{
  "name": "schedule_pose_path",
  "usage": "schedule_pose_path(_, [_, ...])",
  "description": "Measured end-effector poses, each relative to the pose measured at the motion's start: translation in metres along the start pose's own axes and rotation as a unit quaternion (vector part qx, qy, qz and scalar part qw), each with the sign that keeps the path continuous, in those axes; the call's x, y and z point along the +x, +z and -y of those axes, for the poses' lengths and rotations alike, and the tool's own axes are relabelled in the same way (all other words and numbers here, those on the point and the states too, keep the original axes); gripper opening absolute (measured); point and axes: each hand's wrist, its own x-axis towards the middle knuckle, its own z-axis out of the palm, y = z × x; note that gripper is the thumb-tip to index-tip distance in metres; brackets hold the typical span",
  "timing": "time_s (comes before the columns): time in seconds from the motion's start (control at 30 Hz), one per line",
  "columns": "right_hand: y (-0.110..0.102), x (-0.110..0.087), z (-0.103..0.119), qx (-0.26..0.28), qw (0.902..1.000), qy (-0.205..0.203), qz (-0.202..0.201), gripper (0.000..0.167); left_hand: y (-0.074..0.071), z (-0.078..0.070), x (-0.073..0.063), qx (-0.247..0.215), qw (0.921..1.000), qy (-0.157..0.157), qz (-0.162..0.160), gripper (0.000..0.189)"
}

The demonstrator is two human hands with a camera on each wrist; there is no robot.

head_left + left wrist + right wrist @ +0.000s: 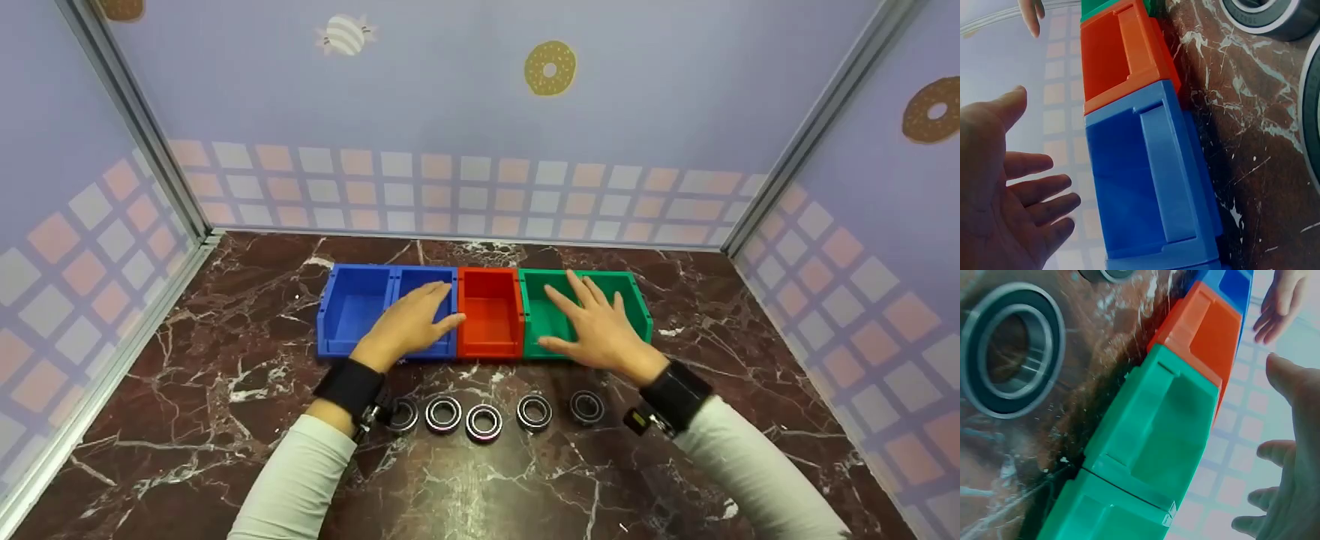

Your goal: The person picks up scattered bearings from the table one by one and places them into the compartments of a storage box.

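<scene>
My left hand (411,321) is held over the second blue bin (424,276), fingers extended, holding nothing. Over the green bins (545,285) my right hand (600,326) spreads its fingers, also holding nothing. Between the hands sits a red bin (487,319), bare inside. Another blue bin (358,304) stands at the row's left end. In front of the row lie several ring-shaped ball bearings (443,414), spaced in a loose line. One bearing (403,415) is partly hidden by the left wrist's camera. In the right wrist view a large bearing (971,354) lies before the green bins.
The bins stand side by side on a dark marbled table (225,390). A patterned back wall (465,112) rises behind them, and side panels (892,247) with metal corner posts enclose the table left and right.
</scene>
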Motion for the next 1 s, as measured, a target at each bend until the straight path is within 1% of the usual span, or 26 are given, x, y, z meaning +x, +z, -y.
schedule_pose_path(0.13, [0.002, -0.019, -0.004, 0.011, 0.9995, -0.029, -0.008, 0.083, 0.005, 0.0, 0.003, -0.013, 0.9999, 0.0, 0.005, 0.067])
schedule_pose_path(0.27, [0.006, -0.037, -0.007, 0.024, 0.9984, -0.048, -0.015, 0.079, 0.009, 0.001, 0.006, -0.019, 0.9995, -0.009, 0.024, 0.066])
schedule_pose_path(0.37, [0.01, -0.05, -0.009, 0.032, 0.9981, -0.05, -0.015, 0.072, 0.012, 0.001, 0.009, -0.019, 0.9993, -0.013, 0.031, 0.066])
schedule_pose_path(0.5, [0.016, -0.063, -0.01, 0.036, 0.9971, -0.065, -0.013, 0.059, 0.015, 0.001, 0.011, -0.016, 0.9993, -0.024, 0.025, 0.064])
schedule_pose_path(0.63, [0.024, -0.07, -0.01, 0.04, 0.9957, -0.083, 0.011, 0.052, 0.018, 0.0, 0.014, -0.021, 0.9989, -0.042, 0.009, 0.06])
schedule_pose_path(0.77, [0.034, -0.074, -0.01, 0.039, 0.994, -0.093, 0.042, 0.054, 0.019, 0.0, 0.015, -0.036, 0.9977, -0.057, -0.002, 0.052])
schedule_pose_path(0.9, [0.041, -0.078, -0.011, 0.043, 0.9928, -0.099, 0.053, 0.057, 0.022, 0.0, 0.017, -0.049, 0.9974, -0.054, -0.005, 0.042])
schedule_pose_path(1.0, [0.044, -0.08, -0.012, 0.047, 0.9922, -0.102, 0.055, 0.057, 0.024, 0.0, 0.02, -0.057, 0.9972, -0.048, -0.009, 0.039])
